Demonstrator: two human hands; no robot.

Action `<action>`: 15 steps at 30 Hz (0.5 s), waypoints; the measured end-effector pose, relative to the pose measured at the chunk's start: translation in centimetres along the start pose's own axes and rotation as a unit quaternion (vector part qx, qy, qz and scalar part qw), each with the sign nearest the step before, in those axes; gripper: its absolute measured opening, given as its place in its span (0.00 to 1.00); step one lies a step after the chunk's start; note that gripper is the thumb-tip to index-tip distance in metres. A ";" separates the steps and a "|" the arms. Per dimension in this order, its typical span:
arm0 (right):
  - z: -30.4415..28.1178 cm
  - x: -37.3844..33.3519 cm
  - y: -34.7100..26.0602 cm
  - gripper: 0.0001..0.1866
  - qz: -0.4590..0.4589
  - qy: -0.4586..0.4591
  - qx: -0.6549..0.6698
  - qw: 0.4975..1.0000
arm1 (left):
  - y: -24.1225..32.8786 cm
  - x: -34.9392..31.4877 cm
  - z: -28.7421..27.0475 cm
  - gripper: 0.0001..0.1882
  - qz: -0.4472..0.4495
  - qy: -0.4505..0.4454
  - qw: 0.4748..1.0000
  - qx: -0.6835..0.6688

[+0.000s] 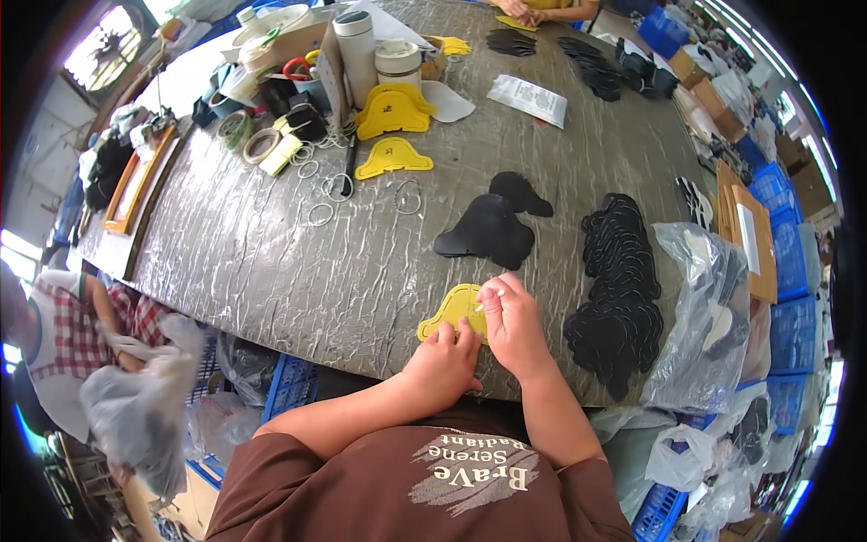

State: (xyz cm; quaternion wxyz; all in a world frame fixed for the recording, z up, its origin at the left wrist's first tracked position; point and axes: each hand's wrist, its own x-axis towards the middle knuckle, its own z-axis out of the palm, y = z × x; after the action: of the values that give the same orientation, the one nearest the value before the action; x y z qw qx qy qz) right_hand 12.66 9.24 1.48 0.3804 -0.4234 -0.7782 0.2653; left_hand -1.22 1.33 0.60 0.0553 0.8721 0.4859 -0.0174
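Black pieces beyond yellow template, left hand loose atop it, right hand around white stick

Toward the worktop's far left corner, a white tumbler stands beside a white jar. A white packet lies toward the far edge, a clear plastic bag at the near right corner.

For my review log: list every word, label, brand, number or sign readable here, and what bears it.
Brown shirt: pale lettering, upside down; readable, but not copied out.
White packet: print too small to read.
Upper yellow piece and lower yellow piece: dark marks, too small to read.
Nearest yellow piece: no lettering discernible.
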 end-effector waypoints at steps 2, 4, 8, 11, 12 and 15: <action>1.0 0.0 0.0 0.08 0.088 -0.063 0.136 0.985 | -0.1 0.0 0.2 0.37 0.002 0.005 1.000 0.014; 1.5 0.3 -0.6 0.05 0.112 -0.100 0.163 0.975 | -0.1 -0.1 0.6 0.33 0.020 0.034 0.999 0.024; 1.8 0.4 -0.8 0.02 0.129 -0.157 0.158 0.966 | -0.3 -0.2 0.6 0.31 0.032 0.039 0.999 0.015; 2.0 0.3 -0.5 0.02 0.127 -0.162 0.153 0.966 | -0.3 -0.2 0.8 0.30 0.035 0.038 0.999 0.001; 2.1 0.3 -0.4 0.02 0.127 -0.164 0.153 0.966 | -0.2 -0.1 0.7 0.30 0.032 0.033 0.999 -0.003; 2.2 0.3 -0.2 0.02 0.122 -0.163 0.153 0.967 | -0.3 -0.2 1.0 0.30 0.033 0.044 0.999 0.001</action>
State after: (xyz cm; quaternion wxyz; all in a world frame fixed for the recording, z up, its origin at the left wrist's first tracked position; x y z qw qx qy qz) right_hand 10.68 9.26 0.46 0.2734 -0.4029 -0.7227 0.4906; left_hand -1.54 1.17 -0.38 0.0332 0.8874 0.4592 0.0219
